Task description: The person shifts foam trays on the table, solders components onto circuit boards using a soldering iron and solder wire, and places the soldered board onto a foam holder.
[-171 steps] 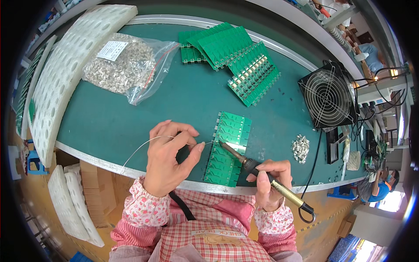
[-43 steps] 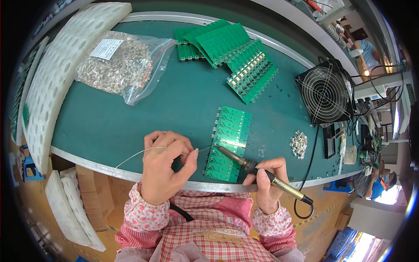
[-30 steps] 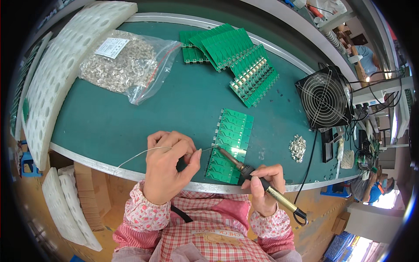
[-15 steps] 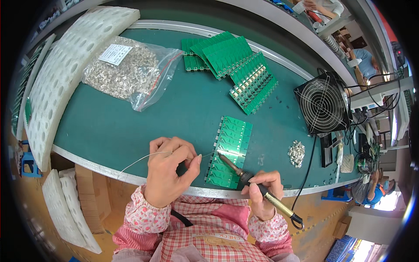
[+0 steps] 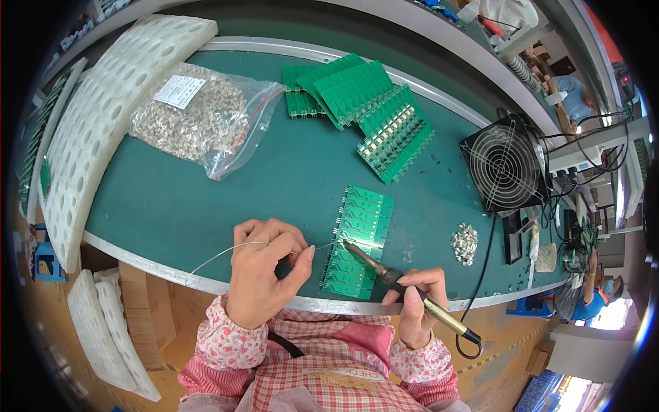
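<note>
A green circuit board panel [image 5: 367, 213] lies near the front edge of the bench, with a row of pins along its left side. My left hand [image 5: 269, 269] pinches a thin solder wire [image 5: 213, 257], whose end reaches the board's left part. In my right hand [image 5: 420, 302] is a soldering iron [image 5: 392, 278], its grip held between thumb and fingers. The iron's tip points up and left and meets the board close to the wire's end. Whether the tip touches a pin is too small to tell.
A clear bag of small metal parts [image 5: 206, 120] lies at the back left beside white foam trays [image 5: 103, 117]. Stacked green boards [image 5: 357, 86] are at the back. On the right are a black fan [image 5: 506, 165], a pile of small metal parts [image 5: 465, 244] and the iron's cable [image 5: 484, 275].
The view has shifted slightly. Both hands keep their hold, and the iron's tip stays at nearly the same part of the board.
</note>
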{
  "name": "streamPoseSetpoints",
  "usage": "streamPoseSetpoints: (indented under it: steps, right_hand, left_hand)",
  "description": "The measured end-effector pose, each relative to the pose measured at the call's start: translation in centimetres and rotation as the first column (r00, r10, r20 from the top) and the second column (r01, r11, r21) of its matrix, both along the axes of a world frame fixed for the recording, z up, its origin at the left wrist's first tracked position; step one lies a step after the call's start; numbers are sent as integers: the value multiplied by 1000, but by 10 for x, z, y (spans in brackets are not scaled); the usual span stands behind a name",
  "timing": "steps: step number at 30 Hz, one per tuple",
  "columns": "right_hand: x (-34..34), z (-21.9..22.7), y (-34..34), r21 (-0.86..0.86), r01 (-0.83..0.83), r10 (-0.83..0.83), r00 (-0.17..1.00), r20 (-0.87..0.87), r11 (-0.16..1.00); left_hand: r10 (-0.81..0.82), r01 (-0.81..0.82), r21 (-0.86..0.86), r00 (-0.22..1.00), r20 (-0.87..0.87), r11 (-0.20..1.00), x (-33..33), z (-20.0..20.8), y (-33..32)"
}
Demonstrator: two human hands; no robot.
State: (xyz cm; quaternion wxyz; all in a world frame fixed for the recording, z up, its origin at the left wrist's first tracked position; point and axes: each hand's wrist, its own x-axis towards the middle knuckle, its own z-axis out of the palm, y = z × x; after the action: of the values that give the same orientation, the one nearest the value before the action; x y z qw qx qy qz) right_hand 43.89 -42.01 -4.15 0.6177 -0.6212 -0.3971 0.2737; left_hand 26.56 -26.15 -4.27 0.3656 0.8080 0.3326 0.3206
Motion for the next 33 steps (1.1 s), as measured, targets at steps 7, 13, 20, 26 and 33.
streamPoseSetpoints:
  steps: [7, 13, 20, 26, 33]
  right_hand:
    - [-1, 2, 0, -71, -20, 21, 1000, 6, 997]
    - [0, 0, -1, -79, -41, 43, 999, 24, 996]
    - [0, 5, 1, -79, -15, 19, 999, 49, 997]
    - [-3, 7, 7, -81, -1, 10, 993, 119, 997]
    - [-9, 0, -4, -40, 105, -102, 992, 71, 994]
  left_hand:
    - [-5, 6, 77, 1000, -12, 997, 2, -1, -1]
    - [4, -1, 62, 999, -41, 998, 2, -1, -3]
    - [-6, 10, 91, 999, -41, 996, 5, 0, 0]
    - [1, 3, 83, 999, -48, 997, 1, -1, -1]
    - [43, -43, 15, 999, 18, 999, -7, -2, -14]
